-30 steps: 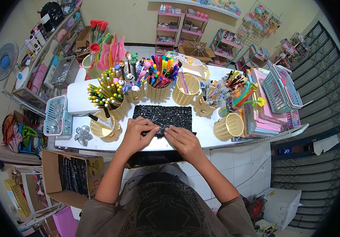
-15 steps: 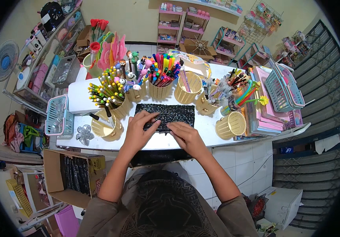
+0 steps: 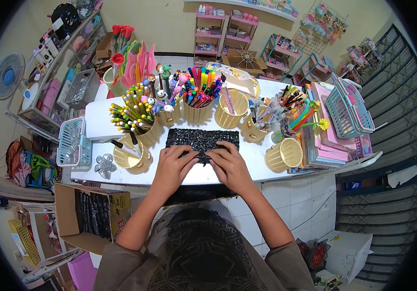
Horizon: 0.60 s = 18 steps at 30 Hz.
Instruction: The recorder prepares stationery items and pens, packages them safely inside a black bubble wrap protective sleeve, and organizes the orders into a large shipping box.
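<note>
A flat, rectangular package in glossy black bubble wrap (image 3: 203, 138) lies on the white table in front of me. At its near left part, my left hand (image 3: 173, 165) has its bent fingers on top, with the thumb by the near edge. My right hand (image 3: 230, 166) holds the near right part in the same way, fingers curled over the wrap and thumb close to the middle. The thumbs are a small gap apart, with a loose bit of black wrap between them. Part of the near edge is hidden under my hands.
Cream baskets (image 3: 197, 114) of pens and pencils stand along the far side of the white table (image 3: 164, 177). At the right sit an emptier cream basket (image 3: 283, 156) and stacked books (image 3: 322, 145). A blue basket (image 3: 74, 145) is at the left. Below, a cardboard box (image 3: 67, 213) holds several black packages.
My right hand has shifted its fingers farther up onto the package. My left hand has drawn back slightly toward the near edge, its fingers more bent. The package stays in place.
</note>
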Motion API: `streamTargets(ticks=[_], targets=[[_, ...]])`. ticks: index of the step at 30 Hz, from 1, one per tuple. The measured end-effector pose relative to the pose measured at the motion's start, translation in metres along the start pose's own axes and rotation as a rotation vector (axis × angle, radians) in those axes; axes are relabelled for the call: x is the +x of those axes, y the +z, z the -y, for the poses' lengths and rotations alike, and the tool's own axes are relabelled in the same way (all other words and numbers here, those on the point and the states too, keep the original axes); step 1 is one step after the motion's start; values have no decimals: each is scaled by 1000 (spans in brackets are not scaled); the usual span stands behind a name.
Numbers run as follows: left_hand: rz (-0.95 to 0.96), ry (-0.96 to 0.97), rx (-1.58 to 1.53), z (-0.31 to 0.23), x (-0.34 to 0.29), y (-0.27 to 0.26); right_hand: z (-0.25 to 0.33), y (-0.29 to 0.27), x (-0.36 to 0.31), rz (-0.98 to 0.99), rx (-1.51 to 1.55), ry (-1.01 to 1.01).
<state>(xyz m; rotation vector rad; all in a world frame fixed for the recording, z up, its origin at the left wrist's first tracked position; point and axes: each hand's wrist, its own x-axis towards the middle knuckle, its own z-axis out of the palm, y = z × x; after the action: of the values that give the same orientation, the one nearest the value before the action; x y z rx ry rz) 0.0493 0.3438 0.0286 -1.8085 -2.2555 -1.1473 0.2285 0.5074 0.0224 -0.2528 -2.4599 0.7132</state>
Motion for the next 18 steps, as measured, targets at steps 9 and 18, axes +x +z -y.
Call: streamTargets(ticks=[9, 18], targets=[[44, -46, 13, 8, 6, 7, -3, -2, 8, -23, -145, 28], [74, -56, 42, 15, 15, 9, 1, 2, 0, -81, -331, -29]])
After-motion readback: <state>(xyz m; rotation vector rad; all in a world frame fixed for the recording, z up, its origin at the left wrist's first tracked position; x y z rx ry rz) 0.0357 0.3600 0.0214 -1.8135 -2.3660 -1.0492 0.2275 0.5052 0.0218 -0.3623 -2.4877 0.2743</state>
